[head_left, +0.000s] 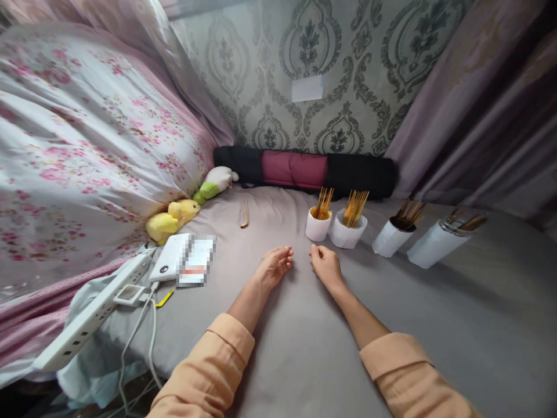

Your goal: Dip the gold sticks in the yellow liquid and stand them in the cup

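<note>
Nearest me, the orange sleeves [213, 368] run forward over the grey sheet [300, 360] to my two hands, which face each other with a narrow gap between. My left hand [276, 267] is half open, its fingers loosely bent, and I see nothing in its hold. My right hand [327, 267] has its fingers curled in, back turned up; I can't tell whether anything small sits under them. Well out to the left of my left hand are the white cables [152, 334], the power strip [98, 313], and a white box [170, 258] with a blurred-out flat item [195, 261] against it. Just beyond my right hand stands the first white cup [318, 228], thin sticks [324, 204] rising from it; the second cup [348, 235] is close beside that, and farther right of the hand come the third cup [389, 241] and the glass-rimmed jar [435, 247], both stick-filled and apparently tilted. Beyond my left hand, a golden bent-ended piece [245, 217] lies on the sheet; past both hands, the black-and-maroon roll [293, 168] lies against the patterned wall [261, 75].
</note>
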The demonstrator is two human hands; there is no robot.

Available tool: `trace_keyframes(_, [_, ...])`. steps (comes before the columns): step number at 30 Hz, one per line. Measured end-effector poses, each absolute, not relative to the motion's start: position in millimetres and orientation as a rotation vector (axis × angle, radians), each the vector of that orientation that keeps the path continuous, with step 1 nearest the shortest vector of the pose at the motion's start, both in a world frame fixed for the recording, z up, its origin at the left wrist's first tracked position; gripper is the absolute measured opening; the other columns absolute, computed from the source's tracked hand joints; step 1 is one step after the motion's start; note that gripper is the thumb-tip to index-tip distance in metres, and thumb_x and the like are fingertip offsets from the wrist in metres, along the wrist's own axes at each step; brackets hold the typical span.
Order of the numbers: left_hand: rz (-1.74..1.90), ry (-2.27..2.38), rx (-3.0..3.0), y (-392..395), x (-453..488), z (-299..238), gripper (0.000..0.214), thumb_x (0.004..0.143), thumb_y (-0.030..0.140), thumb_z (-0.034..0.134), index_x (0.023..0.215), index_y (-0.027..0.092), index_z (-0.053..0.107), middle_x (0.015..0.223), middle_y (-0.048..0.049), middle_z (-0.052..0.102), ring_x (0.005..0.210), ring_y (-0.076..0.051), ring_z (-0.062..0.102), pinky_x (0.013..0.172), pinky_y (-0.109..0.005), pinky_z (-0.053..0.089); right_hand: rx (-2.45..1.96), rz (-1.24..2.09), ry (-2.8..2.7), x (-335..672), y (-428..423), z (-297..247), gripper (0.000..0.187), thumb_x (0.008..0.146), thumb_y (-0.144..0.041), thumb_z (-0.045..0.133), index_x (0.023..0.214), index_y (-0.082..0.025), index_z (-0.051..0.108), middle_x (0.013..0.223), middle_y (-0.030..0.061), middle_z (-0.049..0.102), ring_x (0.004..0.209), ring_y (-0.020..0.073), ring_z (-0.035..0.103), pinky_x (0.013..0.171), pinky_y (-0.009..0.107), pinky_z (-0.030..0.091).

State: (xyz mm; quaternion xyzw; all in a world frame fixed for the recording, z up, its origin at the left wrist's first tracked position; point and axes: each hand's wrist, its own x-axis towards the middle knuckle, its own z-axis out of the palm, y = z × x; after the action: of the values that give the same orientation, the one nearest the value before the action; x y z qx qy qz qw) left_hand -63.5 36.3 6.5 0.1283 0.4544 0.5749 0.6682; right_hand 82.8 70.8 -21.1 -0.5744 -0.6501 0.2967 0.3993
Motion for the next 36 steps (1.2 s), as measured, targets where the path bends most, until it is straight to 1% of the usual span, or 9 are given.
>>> trace_keyframes(6, [1.281,1.170,0.329,53,-83,9,0.003,0.075,0.009,0.057,0.077,0.010,0.056,0.065,-0.0022,0.056,0.048,-0.004,0.051,0.044,-0.015,0.040,-1.473,0.740,-1.656,82,72,-23,0.041,0.082,-0.045,0.037,0.067,-0.015,0.061,0.059,0.0064,0.063,0.054,0.0141,0.053,0.051,0.023,0.034])
trace_keyframes(14, [1.295,1.382,0.460,79,-115,9,0.004,0.074,0.008,0.055,0.072,0.011,0.053,0.061,-0.0014,0.055,0.046,-0.004,0.049,0.044,-0.015,0.038,-1.486,0.707,-1.683,83,69,-20,0.039,0.083,-0.043,0.037,0.067,-0.016,0.062,0.059,0.0051,0.063,0.053,0.0137,0.052,0.052,0.023,0.033])
trace_keyframes(22, [1.285,1.728,0.688,104,-144,13,0.008,0.070,0.012,0.058,0.068,0.014,0.050,0.060,-0.0028,0.056,0.045,-0.005,0.047,0.044,-0.017,0.035,-1.504,0.700,-1.686,82,69,-20,0.038,0.083,-0.042,0.037,0.067,-0.018,0.062,0.059,0.0044,0.063,0.053,0.0134,0.052,0.052,0.023,0.033])
trace_keyframes(25, [1.234,1.869,0.772,112,-156,14,0.006,0.068,0.013,0.057,0.068,0.014,0.051,0.059,-0.0029,0.055,0.045,-0.007,0.047,0.044,-0.018,0.035,-1.502,0.698,-1.689,82,69,-21,0.039,0.083,-0.042,0.037,0.067,-0.017,0.061,0.059,0.0045,0.063,0.053,0.0134,0.052,0.052,0.023,0.032])
trace_keyframes(27, [1.188,1.949,0.838,116,-163,15,0.005,0.067,0.013,0.056,0.071,0.013,0.053,0.062,-0.0039,0.057,0.048,-0.008,0.049,0.045,-0.018,0.036,-1.500,0.695,-1.685,82,69,-21,0.039,0.083,-0.042,0.037,0.067,-0.017,0.061,0.059,0.0045,0.063,0.052,0.0132,0.052,0.051,0.023,0.032])
trace_keyframes(31, [1.077,2.101,0.959,120,-176,17,0.010,0.066,0.014,0.054,0.076,0.013,0.057,0.067,-0.0063,0.060,0.055,-0.011,0.054,0.048,-0.019,0.038,-1.499,0.679,-1.686,82,68,-21,0.038,0.083,-0.041,0.037,0.066,-0.018,0.061,0.059,0.0042,0.062,0.052,0.0134,0.051,0.052,0.023,0.032])
trace_keyframes(36, [0.925,2.274,1.086,124,-189,22,0.013,0.063,0.014,0.055,0.075,0.013,0.060,0.068,-0.0081,0.062,0.068,-0.017,0.059,0.057,-0.023,0.043,-1.486,0.667,-1.709,82,68,-21,0.037,0.084,-0.041,0.037,0.065,-0.018,0.060,0.060,0.0047,0.063,0.052,0.0139,0.051,0.052,0.023,0.032])
